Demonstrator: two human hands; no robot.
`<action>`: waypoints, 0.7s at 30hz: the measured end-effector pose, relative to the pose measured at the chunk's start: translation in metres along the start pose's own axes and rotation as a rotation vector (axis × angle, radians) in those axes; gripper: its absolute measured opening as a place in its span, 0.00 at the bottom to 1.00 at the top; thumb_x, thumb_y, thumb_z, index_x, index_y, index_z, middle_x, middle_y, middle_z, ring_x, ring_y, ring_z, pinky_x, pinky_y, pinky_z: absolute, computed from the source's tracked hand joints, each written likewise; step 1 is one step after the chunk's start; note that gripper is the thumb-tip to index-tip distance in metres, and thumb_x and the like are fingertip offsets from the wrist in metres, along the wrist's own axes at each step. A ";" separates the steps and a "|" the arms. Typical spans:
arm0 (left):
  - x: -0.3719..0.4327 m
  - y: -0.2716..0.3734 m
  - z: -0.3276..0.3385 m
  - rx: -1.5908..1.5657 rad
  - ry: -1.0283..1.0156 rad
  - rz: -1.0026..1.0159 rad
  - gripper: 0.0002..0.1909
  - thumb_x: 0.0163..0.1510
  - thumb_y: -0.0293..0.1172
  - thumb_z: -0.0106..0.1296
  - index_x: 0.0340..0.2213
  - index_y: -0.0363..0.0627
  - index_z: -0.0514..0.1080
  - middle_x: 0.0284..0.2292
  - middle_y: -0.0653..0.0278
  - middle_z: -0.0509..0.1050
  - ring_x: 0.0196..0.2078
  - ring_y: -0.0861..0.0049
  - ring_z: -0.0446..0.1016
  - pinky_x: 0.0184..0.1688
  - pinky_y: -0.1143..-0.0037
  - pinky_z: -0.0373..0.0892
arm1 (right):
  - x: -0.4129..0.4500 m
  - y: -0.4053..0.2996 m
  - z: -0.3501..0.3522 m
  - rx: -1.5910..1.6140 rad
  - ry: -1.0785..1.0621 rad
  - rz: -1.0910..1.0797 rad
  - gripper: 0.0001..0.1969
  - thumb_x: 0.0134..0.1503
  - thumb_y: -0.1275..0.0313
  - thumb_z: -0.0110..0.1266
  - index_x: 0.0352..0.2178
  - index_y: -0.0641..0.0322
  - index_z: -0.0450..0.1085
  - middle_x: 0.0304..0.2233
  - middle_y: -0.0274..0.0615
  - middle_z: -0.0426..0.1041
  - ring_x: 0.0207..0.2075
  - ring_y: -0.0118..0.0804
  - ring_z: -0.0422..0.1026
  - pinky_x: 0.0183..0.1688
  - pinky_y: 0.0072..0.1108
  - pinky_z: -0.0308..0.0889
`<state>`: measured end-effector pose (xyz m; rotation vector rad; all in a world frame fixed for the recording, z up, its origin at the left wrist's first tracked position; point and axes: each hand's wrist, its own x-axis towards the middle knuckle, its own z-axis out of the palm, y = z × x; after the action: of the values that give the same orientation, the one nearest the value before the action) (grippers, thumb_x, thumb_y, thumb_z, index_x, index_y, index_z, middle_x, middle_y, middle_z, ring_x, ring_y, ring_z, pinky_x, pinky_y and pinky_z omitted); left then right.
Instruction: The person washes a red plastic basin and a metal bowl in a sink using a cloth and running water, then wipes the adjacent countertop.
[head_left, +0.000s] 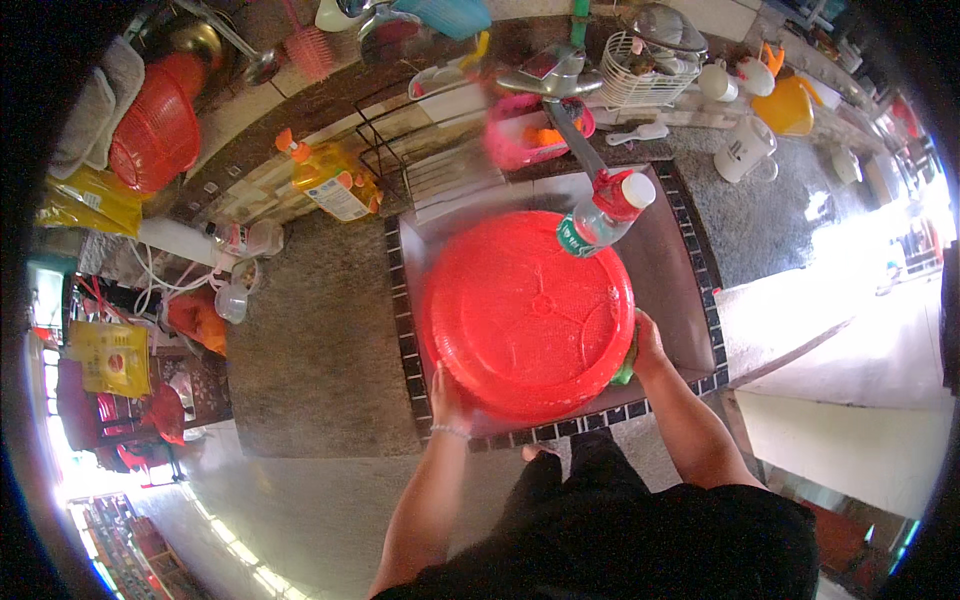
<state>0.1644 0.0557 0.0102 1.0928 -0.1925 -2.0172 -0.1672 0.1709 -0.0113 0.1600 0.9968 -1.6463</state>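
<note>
A large round red plastic basin (525, 322), its underside facing up, is held over the sink (664, 285). My left hand (448, 397) grips its lower left edge, a bracelet on the wrist; the fingers are partly hidden. At its right edge is my right hand (646, 341), with a green cloth (626, 367) between the hand and the basin. The faucet (574, 139) reaches over the sink, and a cut plastic bottle (596, 225) with a white cap is tied to its spout by red material, hanging above the basin's upper right part.
Black and white tiles (409, 345) edge the sink. A yellow detergent bottle (334, 180) and a black wire rack (382, 142) stand behind at left. Behind the sink are a pink basket (525, 146) and a white brush (637, 135); a white mug (742, 150) stands at right.
</note>
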 end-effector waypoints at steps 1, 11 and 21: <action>0.011 -0.013 0.001 -0.024 0.087 0.006 0.24 0.59 0.46 0.40 0.52 0.48 0.57 0.53 0.62 0.63 0.54 0.63 0.62 0.55 0.61 0.60 | 0.005 -0.005 -0.007 0.017 0.027 -0.021 0.12 0.51 0.63 0.47 0.31 0.59 0.70 0.31 0.41 0.75 0.33 0.36 0.74 0.37 0.28 0.71; 0.088 -0.076 0.002 0.450 0.263 0.034 0.18 0.59 0.37 0.38 0.48 0.46 0.65 0.46 0.64 0.70 0.46 0.65 0.69 0.44 0.67 0.67 | 0.076 -0.028 -0.085 -0.367 0.392 -0.152 0.10 0.49 0.68 0.49 0.31 0.60 0.69 0.29 0.39 0.72 0.27 0.35 0.69 0.32 0.25 0.66; 0.145 -0.074 -0.058 1.791 0.315 -0.058 0.19 0.58 0.38 0.35 0.47 0.45 0.67 0.44 0.62 0.72 0.43 0.65 0.72 0.41 0.69 0.68 | 0.075 -0.046 -0.031 -0.811 0.445 -0.131 0.15 0.51 0.69 0.48 0.41 0.63 0.66 0.34 0.41 0.72 0.34 0.33 0.70 0.35 0.23 0.66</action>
<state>0.1222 0.0135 -0.1523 2.3252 -2.0172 -1.2827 -0.2441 0.1361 -0.0504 -0.0957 1.9723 -1.2179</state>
